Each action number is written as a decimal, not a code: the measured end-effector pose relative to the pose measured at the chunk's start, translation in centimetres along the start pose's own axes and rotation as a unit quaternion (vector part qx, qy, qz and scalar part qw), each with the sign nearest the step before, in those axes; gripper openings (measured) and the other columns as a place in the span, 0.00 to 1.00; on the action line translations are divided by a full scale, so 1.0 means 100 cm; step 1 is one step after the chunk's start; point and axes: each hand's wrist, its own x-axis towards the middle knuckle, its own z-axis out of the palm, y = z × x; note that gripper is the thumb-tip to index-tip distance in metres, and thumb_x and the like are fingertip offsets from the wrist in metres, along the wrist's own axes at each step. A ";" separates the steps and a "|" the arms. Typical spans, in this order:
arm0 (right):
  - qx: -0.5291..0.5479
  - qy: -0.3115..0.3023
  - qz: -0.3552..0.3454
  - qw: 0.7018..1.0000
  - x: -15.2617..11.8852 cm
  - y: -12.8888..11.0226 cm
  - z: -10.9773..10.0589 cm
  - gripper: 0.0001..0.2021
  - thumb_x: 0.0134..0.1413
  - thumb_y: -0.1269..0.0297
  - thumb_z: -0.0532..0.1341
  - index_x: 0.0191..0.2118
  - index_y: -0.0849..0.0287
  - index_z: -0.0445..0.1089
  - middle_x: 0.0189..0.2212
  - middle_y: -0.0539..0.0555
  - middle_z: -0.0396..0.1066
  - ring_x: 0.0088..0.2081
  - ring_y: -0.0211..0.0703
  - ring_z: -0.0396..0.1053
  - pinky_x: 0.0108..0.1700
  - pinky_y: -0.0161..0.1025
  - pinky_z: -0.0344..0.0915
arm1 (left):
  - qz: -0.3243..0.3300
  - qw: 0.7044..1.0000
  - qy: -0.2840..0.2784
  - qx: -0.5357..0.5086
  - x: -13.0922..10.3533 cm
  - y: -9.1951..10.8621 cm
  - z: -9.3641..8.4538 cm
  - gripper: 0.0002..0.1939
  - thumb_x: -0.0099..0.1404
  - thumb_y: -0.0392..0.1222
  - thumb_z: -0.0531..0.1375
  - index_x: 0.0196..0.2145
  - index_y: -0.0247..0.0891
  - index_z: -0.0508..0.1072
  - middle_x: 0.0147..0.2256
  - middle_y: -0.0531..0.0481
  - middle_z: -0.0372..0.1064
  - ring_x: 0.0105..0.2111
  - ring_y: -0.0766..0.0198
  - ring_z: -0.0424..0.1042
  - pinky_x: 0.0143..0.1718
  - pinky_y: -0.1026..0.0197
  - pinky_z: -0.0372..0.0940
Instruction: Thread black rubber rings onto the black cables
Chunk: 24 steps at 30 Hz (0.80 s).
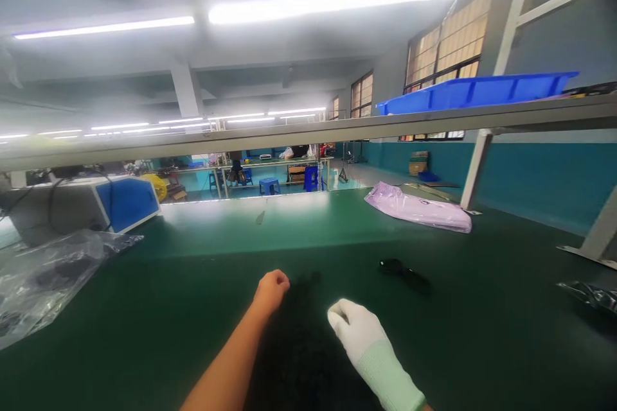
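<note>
My left hand point(272, 289) is bare and held closed above the green tabletop point(193, 308). Dark patches beside its fingers could be shadow or a black item; I cannot tell which. Lower and to the right, my right hand point(357, 327) wears a white glove with a pale green cuff. Its thumb and fingers are curled together in a pinch, and whatever they hold, if anything, is hidden. Beyond the right hand lies a small black bundle point(405, 274), perhaps a coiled cable.
A clear plastic bag point(53, 282) lies at the left, near a grey and blue box-shaped machine point(125, 202). A lilac plastic-wrapped package point(419, 209) rests at the back right. Overhead, a shelf beam point(299, 136) crosses the table and bears a blue tray point(477, 95).
</note>
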 end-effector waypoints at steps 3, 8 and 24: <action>0.045 0.005 -0.017 0.999 -0.002 -0.006 0.007 0.09 0.51 0.66 0.51 0.30 0.56 0.69 0.29 0.52 0.71 0.33 0.43 0.67 0.34 0.38 0.60 | 0.034 0.997 -0.031 -0.069 -0.027 0.002 -0.009 0.10 0.67 0.42 0.54 0.41 0.33 0.69 0.35 0.50 0.70 0.32 0.66 0.71 0.34 0.60 0.68; 0.102 0.004 -0.035 0.994 -0.007 -0.012 0.022 0.19 0.50 0.65 0.55 0.49 0.61 0.67 0.46 0.57 0.70 0.40 0.43 0.69 0.45 0.37 0.63 | 0.096 0.985 -0.079 -0.121 -0.076 0.008 -0.015 0.06 0.64 0.38 0.52 0.35 0.36 0.68 0.31 0.53 0.70 0.29 0.69 0.70 0.32 0.67 0.64; 0.145 0.036 -0.018 0.989 0.000 0.004 0.023 0.15 0.49 0.66 0.55 0.43 0.62 0.70 0.42 0.59 0.71 0.41 0.48 0.69 0.47 0.42 0.62 | 0.025 0.990 0.006 0.138 -0.012 -0.005 -0.001 0.13 0.66 0.44 0.56 0.47 0.36 0.68 0.46 0.46 0.67 0.43 0.59 0.69 0.44 0.51 0.66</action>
